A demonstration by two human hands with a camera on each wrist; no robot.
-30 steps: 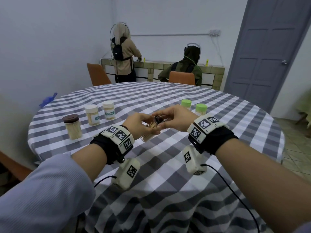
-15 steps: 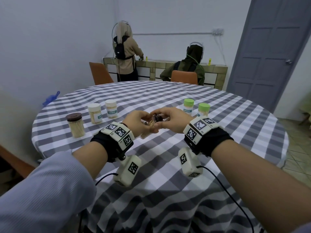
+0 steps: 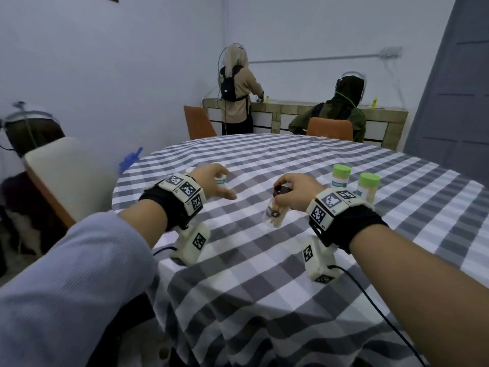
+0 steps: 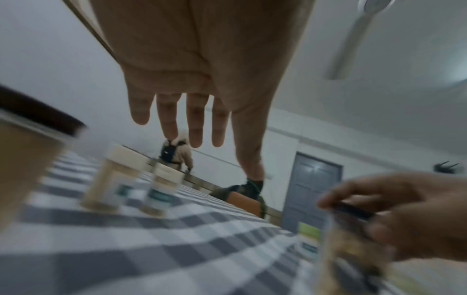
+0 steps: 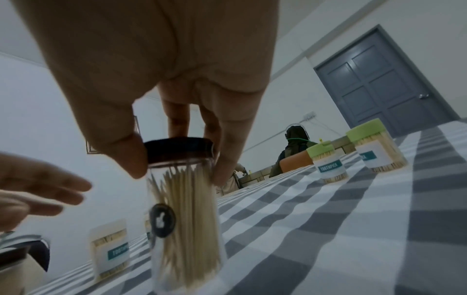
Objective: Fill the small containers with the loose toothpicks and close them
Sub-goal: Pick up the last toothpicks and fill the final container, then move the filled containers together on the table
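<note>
A round table (image 3: 264, 300) under a grey-and-white checked cloth fills a pale-walled room with a grey door (image 3: 455, 102); two other people work with their backs turned at a counter behind it. Near the middle of the cloth the right hand (image 3: 299, 193) holds a clear jar (image 5: 184, 209) packed with toothpicks (image 5: 187, 199), thumb and fingertips curled round its dark lid (image 5: 177, 149), with the jar upright and low over the cloth, or just touching it. The left hand (image 3: 211, 181) is spread loosely and empty, apart from the jar and reaching toward the cream-lidded containers (image 4: 113, 179) on the left side. Two green-lidded containers (image 5: 326, 161) labelled toothpick stand closed beyond the right wrist, and a second dark-lidded jar (image 4: 22, 169) stands at the far left. The step in hand looks like setting down a filled, closed jar; it is best lowered straight, base flat on the cloth, and released only once it stands steady, since a tall narrow jar on soft cloth tips easily. Whether the lid is fully seated cannot be told under the fingers, nor whether the base already rests on the cloth. No loose toothpicks show on the table. The left wrist view is blurred, and in the head view the left hand hides most of the cream-lidded pair.
</note>
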